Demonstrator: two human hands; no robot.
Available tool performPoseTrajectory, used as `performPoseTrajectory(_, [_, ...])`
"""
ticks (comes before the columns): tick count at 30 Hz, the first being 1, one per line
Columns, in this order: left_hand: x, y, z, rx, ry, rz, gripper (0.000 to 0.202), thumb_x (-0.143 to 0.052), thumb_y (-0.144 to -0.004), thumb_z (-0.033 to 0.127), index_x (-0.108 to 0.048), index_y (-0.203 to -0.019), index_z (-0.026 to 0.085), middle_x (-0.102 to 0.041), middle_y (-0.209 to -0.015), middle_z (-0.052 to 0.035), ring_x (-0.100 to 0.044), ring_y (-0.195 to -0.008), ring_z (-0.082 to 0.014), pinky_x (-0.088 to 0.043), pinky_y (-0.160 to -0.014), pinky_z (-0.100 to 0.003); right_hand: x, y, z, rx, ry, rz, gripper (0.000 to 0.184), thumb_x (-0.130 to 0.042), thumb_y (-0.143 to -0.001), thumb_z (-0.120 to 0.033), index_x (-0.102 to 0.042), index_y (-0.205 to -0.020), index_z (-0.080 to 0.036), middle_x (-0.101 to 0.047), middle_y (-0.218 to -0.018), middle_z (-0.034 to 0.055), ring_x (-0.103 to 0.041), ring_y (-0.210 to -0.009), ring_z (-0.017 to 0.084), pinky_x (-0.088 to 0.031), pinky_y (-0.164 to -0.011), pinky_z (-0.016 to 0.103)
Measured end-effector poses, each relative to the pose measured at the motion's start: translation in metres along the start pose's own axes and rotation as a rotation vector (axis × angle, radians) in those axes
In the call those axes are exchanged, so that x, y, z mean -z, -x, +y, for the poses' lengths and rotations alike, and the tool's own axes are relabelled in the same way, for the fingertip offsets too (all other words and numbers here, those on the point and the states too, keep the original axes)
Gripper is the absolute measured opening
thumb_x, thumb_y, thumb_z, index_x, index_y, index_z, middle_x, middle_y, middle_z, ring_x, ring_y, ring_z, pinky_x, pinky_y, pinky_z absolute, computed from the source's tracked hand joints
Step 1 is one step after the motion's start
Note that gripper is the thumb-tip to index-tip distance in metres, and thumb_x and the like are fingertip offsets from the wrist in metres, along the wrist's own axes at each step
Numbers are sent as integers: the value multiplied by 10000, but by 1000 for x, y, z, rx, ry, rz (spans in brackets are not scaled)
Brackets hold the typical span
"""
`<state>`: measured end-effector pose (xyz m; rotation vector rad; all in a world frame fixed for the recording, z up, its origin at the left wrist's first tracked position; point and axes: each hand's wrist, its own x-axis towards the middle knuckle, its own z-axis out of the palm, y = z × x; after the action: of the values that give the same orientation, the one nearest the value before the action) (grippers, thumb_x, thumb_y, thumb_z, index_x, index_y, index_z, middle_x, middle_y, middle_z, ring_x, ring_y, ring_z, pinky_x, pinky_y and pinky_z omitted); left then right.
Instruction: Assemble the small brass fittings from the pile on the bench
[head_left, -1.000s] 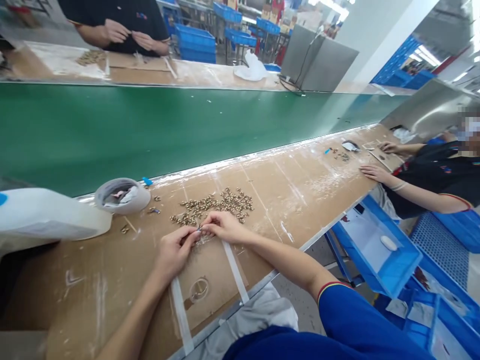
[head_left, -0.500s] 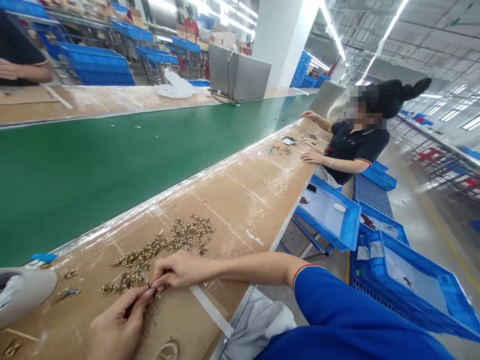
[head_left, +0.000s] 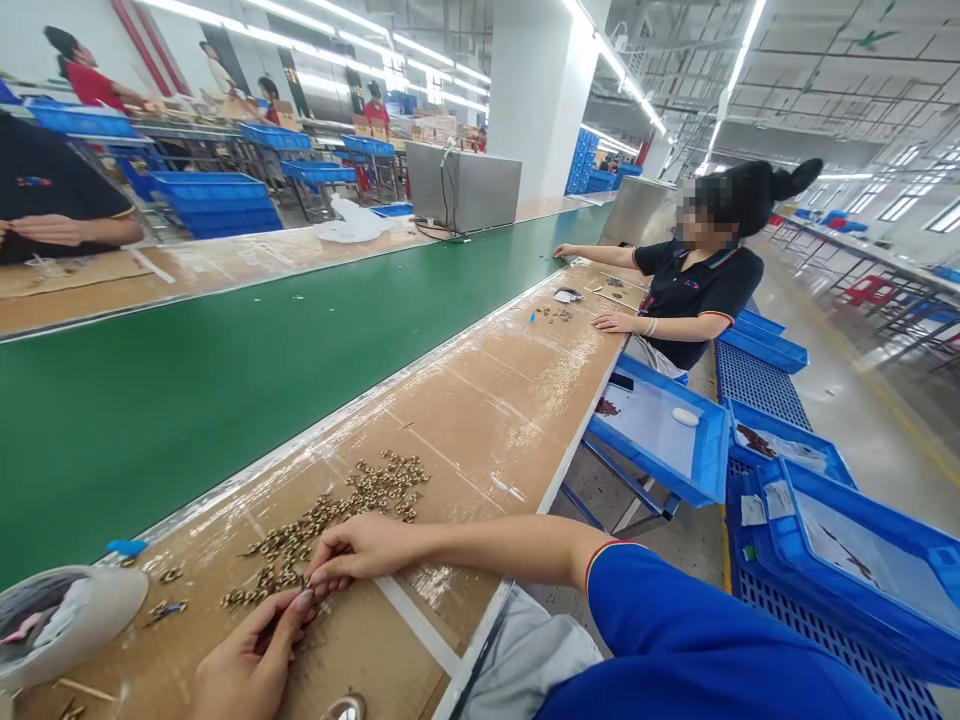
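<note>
Two bare hands, the left hand point(head_left: 251, 662) and the right hand point(head_left: 360, 548), bring their fingertips together at the bottom of the frame on the head-camera feed I am monitoring remotely. They work just beside a loose heap of small brass fittings point(head_left: 330, 528) on a cardboard bench top point(head_left: 480, 440). Both hands are curled, fingers drawn in; from here I cannot tell whether they grip a piece, as anything between the fingertips is too small to make out. A strip of white tape point(head_left: 416, 625) lies just below the right hand, and a lined white tub point(head_left: 67, 620) sits at lower left. To the right, a blue plastic tray point(head_left: 660, 430) stands beside the bench. Farther up the frame, a co-worker in a black polo shirt point(head_left: 701, 290) rests both hands on the bench near a smaller scatter of parts point(head_left: 553, 315). A green conveyor belt point(head_left: 225, 400) runs alongside, toward the upper centre.
</note>
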<state>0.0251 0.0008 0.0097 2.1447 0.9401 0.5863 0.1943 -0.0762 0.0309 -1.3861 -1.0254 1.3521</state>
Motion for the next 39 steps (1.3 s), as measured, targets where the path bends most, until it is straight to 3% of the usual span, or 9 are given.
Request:
performPoseTrajectory(3, [0,3,8,170,125,-63,420,-555,-574,665,-662,-572,259,-720,-587,-19,-700,-573,-238,-561,-560,-294,-3,-1,10,43,18,24,290,-776,-909,-147,-583,-694,-170,-600,-619,-74,-583,-582,59,-503,-638,168])
performPoseTrajectory(5, [1,4,13,194,146,-64,429,-555,-560,664,-648,-565,245,-723,-602,-36,-688,-591,-233,-539,-573,-288,-5,0,15,59,39,45,266,-706,-928,-77,-590,-710,-177,-607,-636,-69,-585,-589,63,-503,-638,173])
performPoseTrajectory(11, [1,11,18,79,172,-81,446,-481,-666,617,-662,-561,224,-658,-546,-40,-600,-549,-194,-454,-565,-279,-13,2,28,94,104,71,282,-672,-913,-68,-563,-686,-196,-598,-630,-65,-599,-607,94,-529,-706,226])
performPoseTrajectory(21, [-6,19,6,-27,157,-112,374,-463,-808,470,-584,-585,196,-624,-580,-48,-548,-595,-178,-405,-608,-265,-14,7,34,103,164,78,247,-641,-862,-56,-551,-688,-207,-619,-634,-53,-600,-625,106,-488,-676,220])
performPoseTrajectory(28, [2,24,14,23,186,-151,340,-479,-834,420,-650,-661,183,-685,-674,-52,-563,-671,-180,-422,-691,-275,-11,9,32,97,27,5,245,-746,-858,-334,-564,-745,-216,-643,-656,-33,-616,-614,127,-543,-679,274])
performPoseTrajectory(32, [3,27,21,45,210,-172,340,-506,-848,425,-696,-723,171,-738,-774,-74,-599,-740,-192,-431,-731,-284,-11,15,32,113,36,19,228,-723,-851,-361,-557,-764,-233,-673,-711,-8,-648,-666,150,-567,-722,308])
performPoseTrajectory(39, [10,29,19,147,263,-167,317,-547,-898,406,-717,-852,143,-699,-742,-45,-566,-661,-157,-434,-645,-255,-6,20,23,187,109,97,374,-711,-809,-583,-593,-775,-230,-707,-703,17,-660,-657,167,-564,-681,320])
